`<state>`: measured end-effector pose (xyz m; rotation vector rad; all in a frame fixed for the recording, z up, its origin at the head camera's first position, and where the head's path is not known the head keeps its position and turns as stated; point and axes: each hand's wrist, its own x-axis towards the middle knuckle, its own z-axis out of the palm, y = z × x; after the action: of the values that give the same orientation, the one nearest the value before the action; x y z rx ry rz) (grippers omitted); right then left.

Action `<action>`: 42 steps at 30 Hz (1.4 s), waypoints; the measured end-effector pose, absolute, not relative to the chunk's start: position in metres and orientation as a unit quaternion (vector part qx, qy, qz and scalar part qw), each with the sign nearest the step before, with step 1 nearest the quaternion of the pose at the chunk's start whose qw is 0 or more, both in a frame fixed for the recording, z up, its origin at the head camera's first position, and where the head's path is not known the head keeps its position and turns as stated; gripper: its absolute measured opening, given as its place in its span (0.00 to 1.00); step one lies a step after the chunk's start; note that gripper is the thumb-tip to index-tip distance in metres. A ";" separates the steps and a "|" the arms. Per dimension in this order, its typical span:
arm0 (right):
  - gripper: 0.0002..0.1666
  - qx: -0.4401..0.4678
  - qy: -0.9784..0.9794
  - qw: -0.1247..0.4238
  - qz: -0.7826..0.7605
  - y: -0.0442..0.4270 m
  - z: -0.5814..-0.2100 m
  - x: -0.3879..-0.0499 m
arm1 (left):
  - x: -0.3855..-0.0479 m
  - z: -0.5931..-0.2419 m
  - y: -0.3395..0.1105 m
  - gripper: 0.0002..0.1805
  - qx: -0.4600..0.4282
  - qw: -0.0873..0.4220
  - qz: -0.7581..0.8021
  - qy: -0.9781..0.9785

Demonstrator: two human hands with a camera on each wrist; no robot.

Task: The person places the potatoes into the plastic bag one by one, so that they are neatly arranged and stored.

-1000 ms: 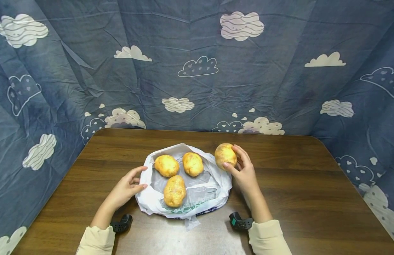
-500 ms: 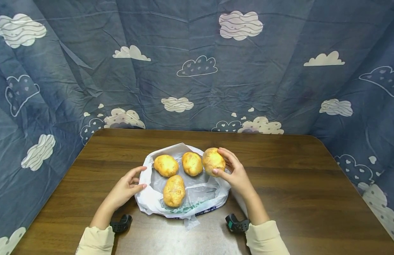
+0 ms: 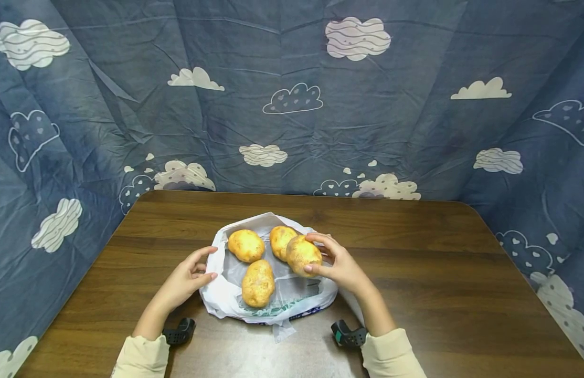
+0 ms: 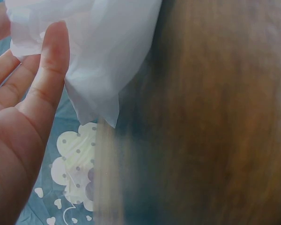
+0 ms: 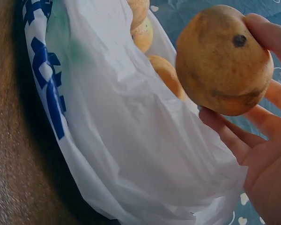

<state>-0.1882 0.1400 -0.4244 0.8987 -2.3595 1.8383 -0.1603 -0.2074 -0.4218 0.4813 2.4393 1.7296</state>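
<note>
A white plastic bag [image 3: 216,291] lies with its mouth spread wide on the table, three yellow potatoes [image 3: 257,283] inside. My left hand [image 3: 184,281] holds the bag's left rim; in the left wrist view the thumb lies in front of the white film [image 4: 107,51] and the film partly covers a finger. My right hand [image 3: 344,266] grips another potato [image 3: 303,255] over the right side of the mouth, partly hiding the rear potato [image 3: 280,239]. In the right wrist view this potato [image 5: 222,63] shows a dark spot, with thumb and fingers around it.
The brown wooden table [image 3: 462,283] extends on both sides of the bag. Behind it hangs a blue cloth [image 3: 292,131] with white clouds. A black wrist camera sits on each arm, the left one [image 3: 180,332] and the right one [image 3: 348,334].
My right hand has carried its potato left and toward me, from beside the bag's right rim to over the mouth. My left hand and the three potatoes have stayed in place.
</note>
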 end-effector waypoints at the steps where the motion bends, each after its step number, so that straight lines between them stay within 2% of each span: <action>1: 0.34 0.290 -0.754 0.000 0.589 0.140 -0.426 -0.189 | -0.160 -0.422 -0.207 0.29 0.159 0.057 0.571 0.804; 13: 0.34 0.296 -0.743 -0.078 0.596 0.134 -0.437 -0.190 | -0.160 -0.422 -0.207 0.29 0.157 0.056 0.570 0.804; 23: 0.35 0.299 -0.728 -0.118 0.606 0.133 -0.438 -0.188 | -0.160 -0.422 -0.207 0.29 0.165 0.052 0.571 0.803; 37: 0.41 0.293 -0.733 -0.147 0.596 0.129 -0.441 -0.186 | -0.159 -0.419 -0.206 0.29 0.160 0.051 0.565 0.808; 42: 0.42 0.317 -0.738 -0.141 0.579 0.128 -0.446 -0.187 | -0.159 -0.419 -0.206 0.29 0.159 0.049 0.561 0.811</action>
<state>-0.1869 0.1283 -0.4458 1.0952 -2.5512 2.0040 -0.1587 -0.2059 -0.4190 0.4852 2.4707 1.7081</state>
